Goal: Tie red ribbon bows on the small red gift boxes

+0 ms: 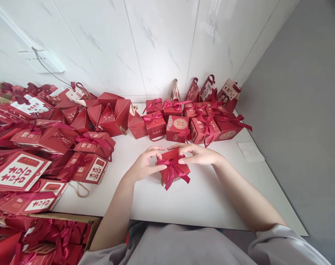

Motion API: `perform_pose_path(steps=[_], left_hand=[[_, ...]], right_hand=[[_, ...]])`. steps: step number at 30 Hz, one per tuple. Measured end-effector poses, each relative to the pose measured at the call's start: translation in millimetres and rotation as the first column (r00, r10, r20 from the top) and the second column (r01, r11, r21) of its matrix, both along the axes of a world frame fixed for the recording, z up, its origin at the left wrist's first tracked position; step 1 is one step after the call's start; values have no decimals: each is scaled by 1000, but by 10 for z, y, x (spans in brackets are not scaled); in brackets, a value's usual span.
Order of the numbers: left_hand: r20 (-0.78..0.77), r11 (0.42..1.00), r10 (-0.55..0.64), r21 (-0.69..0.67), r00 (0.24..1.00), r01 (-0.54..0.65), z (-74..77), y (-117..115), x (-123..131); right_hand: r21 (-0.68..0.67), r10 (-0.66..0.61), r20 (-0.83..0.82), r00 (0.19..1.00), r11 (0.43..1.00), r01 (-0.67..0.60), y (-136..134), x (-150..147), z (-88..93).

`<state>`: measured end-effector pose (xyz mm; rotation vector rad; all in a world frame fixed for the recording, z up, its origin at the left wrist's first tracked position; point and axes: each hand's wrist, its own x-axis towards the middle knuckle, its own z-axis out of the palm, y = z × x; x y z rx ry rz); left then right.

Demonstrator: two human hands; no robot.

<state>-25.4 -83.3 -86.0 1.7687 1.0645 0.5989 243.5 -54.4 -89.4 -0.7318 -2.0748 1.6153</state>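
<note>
A small red box (172, 154) sits on the worktop (228, 206), its glossy crimson bow (172, 164) trailing two tails toward the near side. The left hand (148, 163) and right hand (196, 154) touch it, each grip half-curled; whether either pinches, I can't tell.

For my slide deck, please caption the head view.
Left hand and right hand at a ribbon-tied red box, over a white table.
</note>
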Motion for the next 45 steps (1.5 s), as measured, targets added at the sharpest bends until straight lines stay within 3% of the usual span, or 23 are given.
perform_pose_path(steps=[5, 15, 18, 20, 23, 25, 27, 30, 33, 40, 45], left_hand=[[-4, 996, -19, 93, 1000, 19, 25, -13, 27], [28, 950, 135, 282, 991, -137, -28, -132, 225], [92, 943, 155, 284, 984, -175, -55, -153, 267], [147, 960, 99, 247, 984, -133, -57, -142, 247], [174, 984, -76, 170, 982, 46, -37, -94, 168], [164, 985, -133, 128, 977, 113, -22, -57, 124], [135, 994, -59, 102, 989, 45, -14, -35, 118], [33, 981, 159, 108, 987, -162, -16, -42, 176], [-71, 957, 250, 169, 966, -235, -29, -73, 250], [-140, 964, 215, 190, 967, -187, -57, -79, 297], [-140, 967, 185, 202, 973, -155, -67, -65, 304]], right_hand=[[10, 17, -15, 1000, 1000, -17, 7, 4, 20], [37, 7, -10, 1000, 999, -7, -9, -8, 39], [36, 4, -14, 1000, 999, -3, -11, -15, 38], [29, 4, -13, 1000, 1000, -4, -13, -15, 42], [11, -7, -11, 1000, 1000, 7, -13, -10, 50], [-2, -25, -6, 1000, 1000, 25, -12, -9, 50], [-5, -44, 5, 999, 999, 44, -13, -12, 47], [6, -49, 18, 999, 999, 49, -23, -23, 45], [31, -48, 31, 998, 998, 47, -40, -37, 50], [152, -59, 77, 995, 987, 47, -63, -40, 53], [330, -106, 32, 994, 940, 90, -80, -42, 60]])
